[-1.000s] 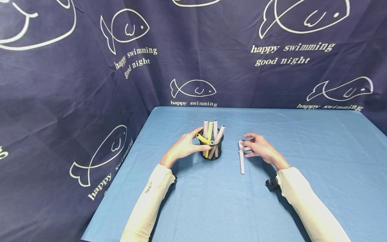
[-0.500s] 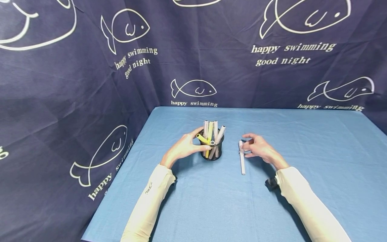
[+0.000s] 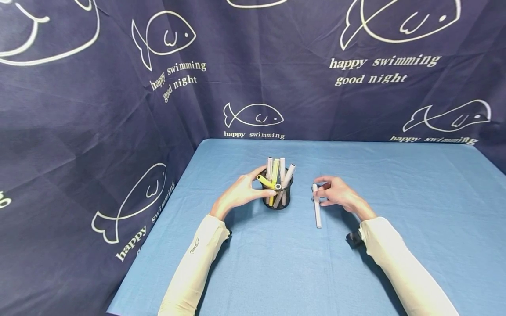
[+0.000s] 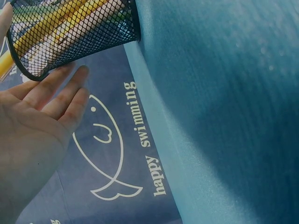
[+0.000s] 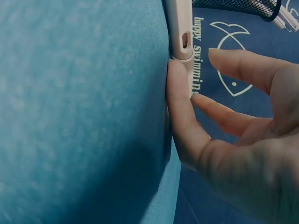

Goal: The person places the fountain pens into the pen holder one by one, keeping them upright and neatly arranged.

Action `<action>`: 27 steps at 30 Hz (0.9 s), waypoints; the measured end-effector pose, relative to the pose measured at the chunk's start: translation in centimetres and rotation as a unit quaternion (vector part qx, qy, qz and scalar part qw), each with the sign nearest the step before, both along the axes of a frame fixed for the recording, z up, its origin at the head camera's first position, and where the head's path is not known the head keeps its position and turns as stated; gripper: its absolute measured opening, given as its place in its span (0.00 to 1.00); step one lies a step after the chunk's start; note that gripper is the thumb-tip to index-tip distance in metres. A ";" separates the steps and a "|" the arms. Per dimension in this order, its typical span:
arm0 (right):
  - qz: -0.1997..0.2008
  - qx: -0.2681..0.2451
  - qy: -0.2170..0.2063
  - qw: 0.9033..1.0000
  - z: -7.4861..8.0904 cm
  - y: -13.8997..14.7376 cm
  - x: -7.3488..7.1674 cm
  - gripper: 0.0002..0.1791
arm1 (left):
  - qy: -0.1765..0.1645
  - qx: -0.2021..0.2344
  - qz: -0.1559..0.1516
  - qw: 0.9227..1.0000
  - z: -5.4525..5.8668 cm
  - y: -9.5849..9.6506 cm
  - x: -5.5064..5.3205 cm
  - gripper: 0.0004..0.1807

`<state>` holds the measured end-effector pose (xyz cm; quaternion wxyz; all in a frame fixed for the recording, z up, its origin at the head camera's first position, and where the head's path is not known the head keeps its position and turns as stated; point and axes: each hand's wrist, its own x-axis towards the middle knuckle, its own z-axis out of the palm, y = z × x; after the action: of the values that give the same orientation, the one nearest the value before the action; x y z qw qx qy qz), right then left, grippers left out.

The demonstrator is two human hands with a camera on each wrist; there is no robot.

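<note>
Standing on the blue-covered table, a black mesh pen holder (image 3: 276,197) carries several yellow and pale pens. My left hand (image 3: 240,190) holds it from the left, with the thumb on its near side and fingers behind; the left wrist view shows fingers against the mesh wall (image 4: 93,28). A single pale pink-white pen (image 3: 318,215) with a capped end lies on the cloth to the right of the holder. My right hand (image 3: 339,193) pinches it near its far end. In the right wrist view, one finger crosses the pen (image 5: 180,28), a second fingertip meets its other side, and another finger stands apart.
A blue cloth (image 3: 269,263) covers the tabletop. Dark navy curtains (image 3: 300,105) printed with white fish and lettering hang behind and at the left. Dark bands (image 3: 354,239) sit at the cuffs of both cream sleeves (image 3: 399,259).
My right hand has shifted slightly left and its fingers have drawn in on the pen. The pen has barely moved. My left hand and the pen holder stay in place.
</note>
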<state>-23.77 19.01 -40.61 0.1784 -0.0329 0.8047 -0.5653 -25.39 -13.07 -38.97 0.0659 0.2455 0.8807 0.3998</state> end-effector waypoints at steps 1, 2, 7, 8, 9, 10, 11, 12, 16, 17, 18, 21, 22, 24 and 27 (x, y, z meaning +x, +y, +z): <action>-0.002 0.000 -0.002 1.000 0.0 0.0 0.0 0.33 | 0.000 0.000 0.000 1.000 0.0 0.0 0.0 0.52; -0.002 0.000 -0.004 1.000 0.0 0.0 0.0 0.33 | 0.000 0.000 -0.001 1.000 0.0 0.0 0.0 0.52; -0.004 -0.002 -0.006 1.000 0.0 -0.1 0.0 0.33 | -0.001 0.000 0.000 1.000 0.0 0.0 -0.1 0.52; -0.003 -0.003 -0.005 1.000 0.0 -0.2 0.0 0.33 | -0.002 0.001 0.000 1.000 0.0 0.0 -0.1 0.52; -0.002 -0.002 -0.003 1.000 0.0 -0.2 0.0 0.33 | -0.002 0.001 0.000 1.000 0.0 0.0 -0.1 0.52; 0.000 -0.001 -0.002 1.000 0.0 -0.2 0.0 0.33 | -0.002 0.001 0.000 1.000 0.0 0.0 -0.1 0.52; 0.001 0.000 -0.001 1.000 0.0 -0.2 0.0 0.33 | -0.002 0.000 0.001 1.000 0.0 0.0 -0.1 0.52; 0.001 0.002 0.000 1.000 0.0 -0.2 0.0 0.34 | -0.002 0.000 0.001 1.000 0.0 0.0 -0.1 0.52; 0.003 0.017 0.000 1.000 0.0 -0.4 -0.1 0.34 | -0.003 -0.002 0.004 1.000 0.0 0.0 -0.1 0.52; 0.004 0.020 0.000 1.000 0.0 -0.4 -0.2 0.34 | -0.002 -0.002 0.004 1.000 0.0 0.0 -0.1 0.52; 0.003 0.022 -0.001 1.000 0.0 -0.4 -0.3 0.34 | -0.002 -0.002 0.004 1.000 0.0 0.0 -0.1 0.52; 0.003 0.028 -0.003 1.000 0.0 -0.5 -0.4 0.34 | 0.000 -0.002 0.003 1.000 -0.1 0.0 -0.2 0.52; 0.002 0.029 -0.004 1.000 0.0 -0.5 -0.5 0.34 | 0.001 -0.002 0.003 1.000 -0.1 0.0 -0.2 0.52; 0.003 0.030 -0.005 1.000 0.0 -0.6 -0.5 0.34 | 0.000 -0.001 0.003 1.000 -0.1 0.0 -0.3 0.52; 0.006 0.035 -0.003 0.999 0.0 -0.7 -0.5 0.36 | 0.000 -0.001 0.003 1.000 -0.1 0.0 -0.3 0.52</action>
<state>-24.31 18.31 -40.58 0.1858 -0.0297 0.8234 -0.5354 -25.66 -13.12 -39.12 0.0656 0.2430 0.8817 0.3990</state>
